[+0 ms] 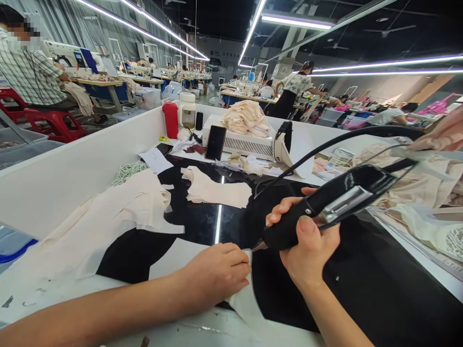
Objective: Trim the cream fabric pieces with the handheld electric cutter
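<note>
Right hand (313, 248): wrapped firmly around black, silver-levered handheld tool (327, 198), tip beside thin white sheet (248, 303). Left hand (220, 270): curled over sheet; fingertips partly hidden, pinch indeterminable.

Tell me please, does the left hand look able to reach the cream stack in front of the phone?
Probably yes: only glossy black surface seems to lie between the left hand and the cream stack, but the fingers would first need to leave the pale piece.

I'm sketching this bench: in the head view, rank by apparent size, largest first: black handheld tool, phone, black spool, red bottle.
1. Black handheld tool
2. Phone and red bottle: too alike to rank
3. Black spool
</note>
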`<state>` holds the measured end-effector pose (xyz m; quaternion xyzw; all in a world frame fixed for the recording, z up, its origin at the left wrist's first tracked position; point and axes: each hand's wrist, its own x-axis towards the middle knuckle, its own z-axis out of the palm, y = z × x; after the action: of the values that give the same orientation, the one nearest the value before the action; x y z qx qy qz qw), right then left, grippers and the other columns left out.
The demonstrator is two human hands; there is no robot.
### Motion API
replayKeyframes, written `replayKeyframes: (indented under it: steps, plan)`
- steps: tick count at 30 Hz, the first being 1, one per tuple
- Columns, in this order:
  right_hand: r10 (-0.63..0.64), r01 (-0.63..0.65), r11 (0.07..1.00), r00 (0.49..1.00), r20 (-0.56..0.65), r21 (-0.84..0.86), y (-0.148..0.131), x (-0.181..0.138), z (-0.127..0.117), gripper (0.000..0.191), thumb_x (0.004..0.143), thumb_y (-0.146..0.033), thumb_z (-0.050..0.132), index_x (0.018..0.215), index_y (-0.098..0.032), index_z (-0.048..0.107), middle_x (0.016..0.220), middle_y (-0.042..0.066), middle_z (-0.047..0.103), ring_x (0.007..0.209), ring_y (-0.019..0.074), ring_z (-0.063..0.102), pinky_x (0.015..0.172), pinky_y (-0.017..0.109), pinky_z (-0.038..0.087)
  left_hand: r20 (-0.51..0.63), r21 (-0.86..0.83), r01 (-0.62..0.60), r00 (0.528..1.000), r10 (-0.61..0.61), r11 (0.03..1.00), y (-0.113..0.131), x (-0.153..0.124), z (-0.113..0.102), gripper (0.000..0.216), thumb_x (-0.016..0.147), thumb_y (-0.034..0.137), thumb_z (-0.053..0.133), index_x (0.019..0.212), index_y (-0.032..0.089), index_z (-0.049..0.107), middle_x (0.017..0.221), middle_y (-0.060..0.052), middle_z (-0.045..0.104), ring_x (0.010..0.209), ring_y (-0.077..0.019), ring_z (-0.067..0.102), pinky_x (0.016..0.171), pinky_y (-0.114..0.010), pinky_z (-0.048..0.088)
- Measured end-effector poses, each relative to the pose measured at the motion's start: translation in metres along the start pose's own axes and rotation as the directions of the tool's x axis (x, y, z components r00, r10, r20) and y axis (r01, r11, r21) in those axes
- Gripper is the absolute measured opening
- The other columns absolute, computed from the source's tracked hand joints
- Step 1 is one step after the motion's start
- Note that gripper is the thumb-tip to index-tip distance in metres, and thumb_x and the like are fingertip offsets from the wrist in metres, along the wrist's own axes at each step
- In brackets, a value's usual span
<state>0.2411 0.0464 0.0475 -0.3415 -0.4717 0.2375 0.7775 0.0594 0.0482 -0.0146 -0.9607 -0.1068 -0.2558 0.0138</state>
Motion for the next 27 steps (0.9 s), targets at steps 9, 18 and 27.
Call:
replayKeyframes:
  steps: [9, 18, 27]
  plan:
    - [-0.017, 0.017, 0.999, 1.000, 0.020, -0.030, 0.0009, -0.0005, -0.0029, 0.041, 0.089, -0.047, 0.083, 0.117, -0.028, 0.061, 0.084, -0.004, 0.066, 0.062, 0.0143, 0.062, 0.058, 0.031, 0.056, -0.001, 0.007, 0.033, 0.999, -0.033, 0.999, 0.0044, -0.0006, -0.0048, 0.022, 0.112, 0.019, 0.059, 0.094, 0.015, 0.072, 0.110, -0.008, 0.076, 0.104, -0.0186, 0.068, 0.094, -0.030, 0.056]
    - [-0.030, 0.032, 0.998, 0.999, 0.031, -0.059, 0.0010, 0.0000, -0.0037, 0.042, 0.090, -0.047, 0.081, 0.121, -0.029, 0.060, 0.084, -0.003, 0.065, 0.060, 0.0145, 0.061, 0.057, 0.031, 0.056, 0.002, 0.049, -0.001, 1.000, 0.001, 0.999, 0.0055, -0.0026, -0.0037, 0.021, 0.112, 0.018, 0.058, 0.098, 0.013, 0.072, 0.119, -0.010, 0.078, 0.111, -0.0173, 0.072, 0.109, -0.032, 0.052]
    - [-0.034, 0.034, 0.999, 0.999, 0.018, -0.042, 0.0012, -0.0001, -0.0020, 0.040, 0.090, -0.047, 0.082, 0.119, -0.028, 0.062, 0.083, -0.004, 0.065, 0.060, 0.0139, 0.061, 0.056, 0.029, 0.056, 0.007, 0.064, 0.003, 1.000, -0.003, 0.998, 0.0068, -0.0028, -0.0043, 0.025, 0.114, 0.016, 0.052, 0.098, 0.015, 0.071, 0.119, -0.009, 0.079, 0.109, -0.0158, 0.073, 0.107, -0.031, 0.053]
